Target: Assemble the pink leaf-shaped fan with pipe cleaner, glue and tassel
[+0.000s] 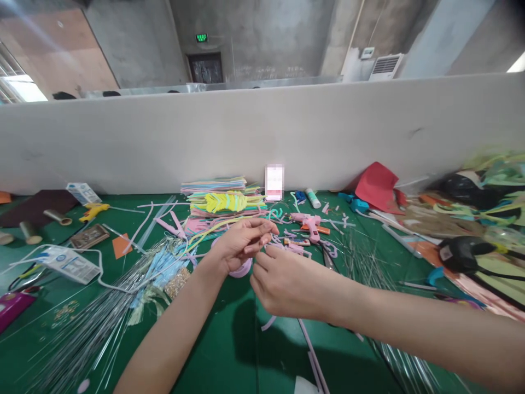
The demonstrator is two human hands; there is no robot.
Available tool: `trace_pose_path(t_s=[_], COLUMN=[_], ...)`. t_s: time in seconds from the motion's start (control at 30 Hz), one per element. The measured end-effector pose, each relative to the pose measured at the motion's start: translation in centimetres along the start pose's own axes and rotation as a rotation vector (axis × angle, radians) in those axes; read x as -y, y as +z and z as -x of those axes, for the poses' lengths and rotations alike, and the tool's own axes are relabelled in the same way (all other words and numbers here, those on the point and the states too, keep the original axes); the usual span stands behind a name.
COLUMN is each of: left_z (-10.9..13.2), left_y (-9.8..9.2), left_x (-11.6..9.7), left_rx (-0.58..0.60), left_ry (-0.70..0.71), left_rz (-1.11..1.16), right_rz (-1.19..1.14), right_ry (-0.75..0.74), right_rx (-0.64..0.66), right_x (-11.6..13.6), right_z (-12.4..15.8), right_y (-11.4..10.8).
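My left hand (243, 243) and my right hand (283, 282) meet above the middle of the green table (229, 339). The left fingers are bent, with thumb and fingertips close together; whatever they pinch is too small to make out. My right hand is curled with its knuckles up, its fingertips against the left ones, and its grip is hidden. Behind the left hand, a round lilac piece (241, 268) shows partly. Lilac strips (311, 350) lie below the right hand, and a pink glue gun (309, 223) lies beyond it.
Bundled coloured strips (225, 202) and an upright phone (274, 182) stand near the white partition (246, 137). Metal wires (90, 323) spread at left, more (369, 262) at right. A yellow glue gun (94, 211) lies left; red sheet (376, 186) and a black object (459, 253) lie right.
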State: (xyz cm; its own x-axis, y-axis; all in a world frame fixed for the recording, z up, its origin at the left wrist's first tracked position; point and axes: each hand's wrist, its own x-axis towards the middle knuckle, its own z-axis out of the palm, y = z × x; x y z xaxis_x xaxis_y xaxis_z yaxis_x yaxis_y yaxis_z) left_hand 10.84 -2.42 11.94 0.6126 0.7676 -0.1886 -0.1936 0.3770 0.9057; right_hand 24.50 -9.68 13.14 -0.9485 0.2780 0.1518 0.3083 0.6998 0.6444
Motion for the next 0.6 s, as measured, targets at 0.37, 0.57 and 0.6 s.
trace_pose_path(t_s=[0.37,0.57,0.6], left_z=[-0.2,-0.3,-0.3], left_y=[-0.4,-0.6,-0.6], left_x=[0.4,0.4,0.4], left_rx=[0.048,0.067,0.071], left_ry=[0.01,0.015,0.017], left_rz=[0.092,0.107,0.108], right_rz=[-0.113,-0.134,-0.142], right_ry=[0.04,0.056,0.051], right_rx=[0.004,0.005,0.002], right_x=[0.0,-0.2,-0.2], right_z=[1.2,1.2,1.3], right_y=[0.5,0.6,0.5])
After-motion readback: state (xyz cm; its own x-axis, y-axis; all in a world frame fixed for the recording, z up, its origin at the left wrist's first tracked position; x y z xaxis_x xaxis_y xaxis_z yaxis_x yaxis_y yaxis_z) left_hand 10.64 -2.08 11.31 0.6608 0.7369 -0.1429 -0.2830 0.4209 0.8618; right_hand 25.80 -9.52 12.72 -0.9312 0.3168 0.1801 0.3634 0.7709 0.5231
